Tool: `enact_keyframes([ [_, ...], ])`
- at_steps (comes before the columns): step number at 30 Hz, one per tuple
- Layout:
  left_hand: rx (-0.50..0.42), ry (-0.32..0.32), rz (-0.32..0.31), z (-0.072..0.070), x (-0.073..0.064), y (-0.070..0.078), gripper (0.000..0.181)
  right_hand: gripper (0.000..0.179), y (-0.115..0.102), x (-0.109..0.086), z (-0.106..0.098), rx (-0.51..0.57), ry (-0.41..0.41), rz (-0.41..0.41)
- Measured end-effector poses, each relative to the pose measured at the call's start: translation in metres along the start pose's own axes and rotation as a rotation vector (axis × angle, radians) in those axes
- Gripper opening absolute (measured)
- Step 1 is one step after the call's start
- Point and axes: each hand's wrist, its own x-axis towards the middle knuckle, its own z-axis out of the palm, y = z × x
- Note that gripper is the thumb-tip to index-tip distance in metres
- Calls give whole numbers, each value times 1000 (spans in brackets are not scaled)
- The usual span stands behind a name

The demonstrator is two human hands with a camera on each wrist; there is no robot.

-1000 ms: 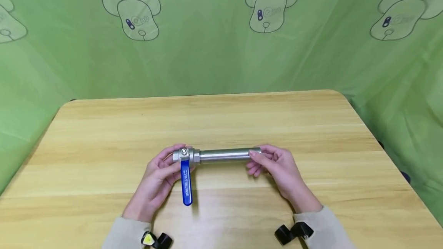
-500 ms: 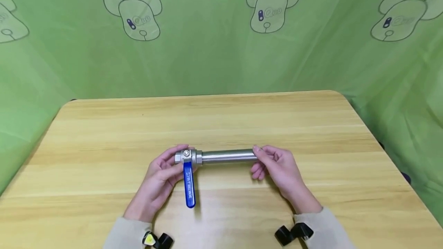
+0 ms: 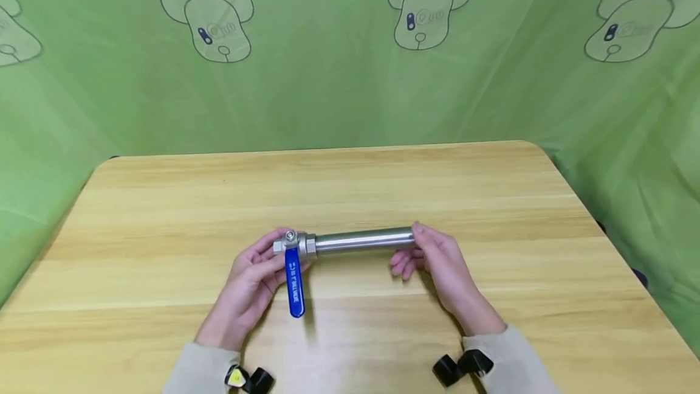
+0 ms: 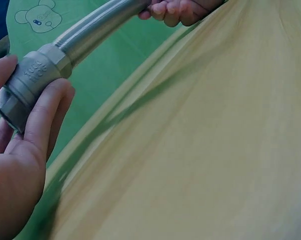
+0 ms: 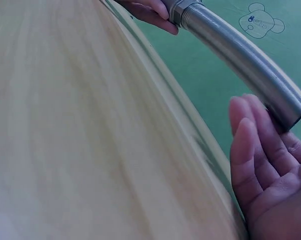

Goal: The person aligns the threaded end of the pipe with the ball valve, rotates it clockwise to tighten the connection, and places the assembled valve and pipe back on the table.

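A steel ball valve (image 3: 299,245) with a blue lever handle (image 3: 294,284) is joined to a straight metal pipe (image 3: 363,240). My left hand (image 3: 248,281) grips the valve body between thumb and fingers, and the lever points toward me. At the pipe's free right end my right hand (image 3: 445,269) holds it with the thumb near the top edge. In the right wrist view, some of its fingers lie loosely under the pipe's open end. Threads (image 5: 190,16) show where pipe meets valve. The assembly is held above the table, its right end slightly higher.
The wood-grain table (image 3: 350,187) has rounded far corners. Green cloth (image 3: 328,102) printed with bear-head outlines hangs behind and beside it. Black devices (image 3: 462,368) are strapped on both wrists over pale sleeves.
My right thumb has shifted from the pipe's front face to its top right end. That end has risen a little, and the lever has tipped slightly. My left hand keeps its grip.
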Motion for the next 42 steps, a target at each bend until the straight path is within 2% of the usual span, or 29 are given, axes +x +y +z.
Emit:
enact_keyframes([
  [3,-10,30,-3,0,1,1,48,28,0,1,-2,62,-61,-54],
  [7,-19,41,-9,0,2,3,60,53,-1,3,-2,130,-63,-76],
  [9,-20,44,-10,0,2,4,61,55,-1,4,-1,144,-46,-70],
  [13,-31,68,-18,2,3,4,53,44,-2,4,-1,153,-20,-44],
  [18,-36,92,-24,4,4,1,42,43,-2,5,-1,169,-6,-28],
  [22,-19,79,-31,5,3,2,51,42,-1,5,-2,177,-8,-20],
  [32,-18,-29,-23,3,0,2,71,42,-1,6,-1,167,28,-4],
  [37,-11,-24,-23,3,1,1,73,42,0,5,-1,159,25,1],
  [42,-5,11,-17,4,4,0,58,40,0,4,-2,131,21,7],
])
